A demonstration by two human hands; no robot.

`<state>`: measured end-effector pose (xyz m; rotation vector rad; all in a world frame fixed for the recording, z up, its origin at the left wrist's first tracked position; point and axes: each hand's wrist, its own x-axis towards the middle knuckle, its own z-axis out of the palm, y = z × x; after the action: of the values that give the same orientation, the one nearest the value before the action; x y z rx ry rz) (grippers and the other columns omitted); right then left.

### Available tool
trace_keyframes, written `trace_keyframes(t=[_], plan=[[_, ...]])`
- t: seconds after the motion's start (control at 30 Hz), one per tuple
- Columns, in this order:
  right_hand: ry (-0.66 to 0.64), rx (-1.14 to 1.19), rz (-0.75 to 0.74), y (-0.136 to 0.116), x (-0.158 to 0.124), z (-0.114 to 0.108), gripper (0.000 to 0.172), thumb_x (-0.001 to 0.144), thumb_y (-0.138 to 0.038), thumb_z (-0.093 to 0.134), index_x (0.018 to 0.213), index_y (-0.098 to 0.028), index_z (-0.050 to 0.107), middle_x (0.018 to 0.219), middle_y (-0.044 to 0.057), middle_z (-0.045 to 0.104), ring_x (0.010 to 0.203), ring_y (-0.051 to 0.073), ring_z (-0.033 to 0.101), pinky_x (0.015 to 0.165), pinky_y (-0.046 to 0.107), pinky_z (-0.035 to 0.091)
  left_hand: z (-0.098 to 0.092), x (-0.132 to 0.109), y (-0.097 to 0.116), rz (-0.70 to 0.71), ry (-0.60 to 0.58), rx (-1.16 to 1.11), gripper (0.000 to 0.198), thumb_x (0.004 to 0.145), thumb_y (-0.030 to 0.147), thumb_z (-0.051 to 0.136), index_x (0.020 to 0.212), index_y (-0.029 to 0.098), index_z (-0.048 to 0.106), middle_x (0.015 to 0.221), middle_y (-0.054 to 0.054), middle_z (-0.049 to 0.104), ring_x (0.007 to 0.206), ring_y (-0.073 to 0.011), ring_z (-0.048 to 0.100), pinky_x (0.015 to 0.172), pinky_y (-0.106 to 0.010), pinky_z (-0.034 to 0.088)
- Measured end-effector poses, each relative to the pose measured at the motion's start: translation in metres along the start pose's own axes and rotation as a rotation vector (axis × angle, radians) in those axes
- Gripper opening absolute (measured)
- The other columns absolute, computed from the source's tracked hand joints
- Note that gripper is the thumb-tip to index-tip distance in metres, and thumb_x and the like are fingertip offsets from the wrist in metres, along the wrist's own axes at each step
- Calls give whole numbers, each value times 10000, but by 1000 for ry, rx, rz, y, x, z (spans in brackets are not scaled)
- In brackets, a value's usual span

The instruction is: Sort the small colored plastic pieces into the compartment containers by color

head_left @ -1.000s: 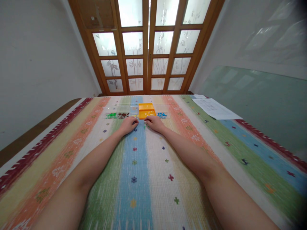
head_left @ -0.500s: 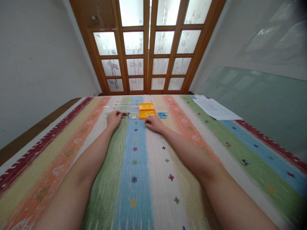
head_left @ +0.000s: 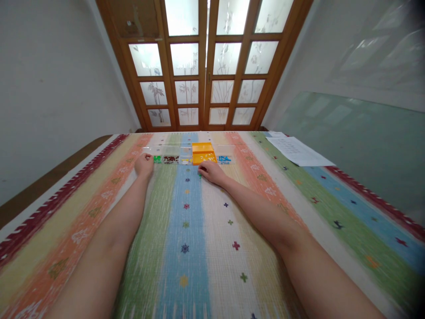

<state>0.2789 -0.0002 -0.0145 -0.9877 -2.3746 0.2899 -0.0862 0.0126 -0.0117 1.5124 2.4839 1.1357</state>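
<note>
My left hand point(head_left: 144, 165) is closed, its fingers curled together at the left end of a row of clear plastic boxes. Right beside its fingertips lie small green pieces point(head_left: 157, 159) in one box. Further along the row come dark brown pieces point(head_left: 171, 159), then a few yellow pieces point(head_left: 186, 160). My right hand point(head_left: 212, 172) rests on the cloth with fingers pinched, just in front of an open orange box point(head_left: 202, 146) with small pale pieces inside. A tiny green spot point(head_left: 199, 176) shows under its fingertips. What either hand holds is too small to make out.
Blue pieces point(head_left: 225, 159) sit in a clear box right of the orange one. A striped tablecloth point(head_left: 189, 266) covers the table. Printed white paper point(head_left: 299, 151) lies at the far right. Beyond the table stand wooden doors point(head_left: 202, 77) with frosted panes.
My left hand has moved left, from beside the brown pieces to the end of the row, uncovering the green pieces. My right hand has stayed nearly in place.
</note>
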Motion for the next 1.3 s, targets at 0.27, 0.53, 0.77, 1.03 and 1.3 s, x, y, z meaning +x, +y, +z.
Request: trace_keyframes(t=[0.27, 0.53, 0.77, 1.03, 1.3], plan=[[13, 12, -38, 2, 1, 5, 84, 949, -185, 624, 912, -192, 699, 942, 66, 706, 914, 202, 597, 847, 308, 420, -8, 3, -3, -64, 10, -7, 276, 878, 352, 585, 1039, 191, 740, 913, -87, 727, 876, -256, 643, 800, -324, 478], [-124, 130, -40, 1, -1, -12, 133, 808, -70, 629, 857, -181, 684, 910, 34, 657, 845, 167, 569, 781, 274, 421, -3, -8, 14, 49, -19, -2, 309, 912, 389, 542, 1062, 206, 740, 927, -84, 731, 856, -247, 640, 757, -315, 437], [-103, 139, -88, 5, -2, -11, 60, 887, -143, 650, 861, -181, 688, 958, 48, 650, 906, 175, 584, 836, 290, 436, 8, -45, 60, 414, -234, -39, 297, 930, 363, 536, 1040, 214, 768, 812, -51, 720, 770, -218, 624, 696, -290, 399], [-36, 106, -75, 2, -3, -9, 51, 875, -149, 656, 898, -183, 686, 918, 43, 650, 884, 183, 570, 802, 285, 414, 14, -93, 100, 692, -441, -42, 238, 928, 363, 602, 1005, 234, 787, 796, -51, 729, 742, -218, 633, 712, -305, 410], [-57, 79, -111, 4, -4, -8, 63, 901, -163, 640, 893, -186, 698, 974, 61, 645, 959, 202, 568, 866, 312, 416, 14, -102, 105, 732, -500, -39, 235, 933, 347, 593, 993, 237, 791, 765, -37, 731, 715, -205, 627, 675, -295, 392]])
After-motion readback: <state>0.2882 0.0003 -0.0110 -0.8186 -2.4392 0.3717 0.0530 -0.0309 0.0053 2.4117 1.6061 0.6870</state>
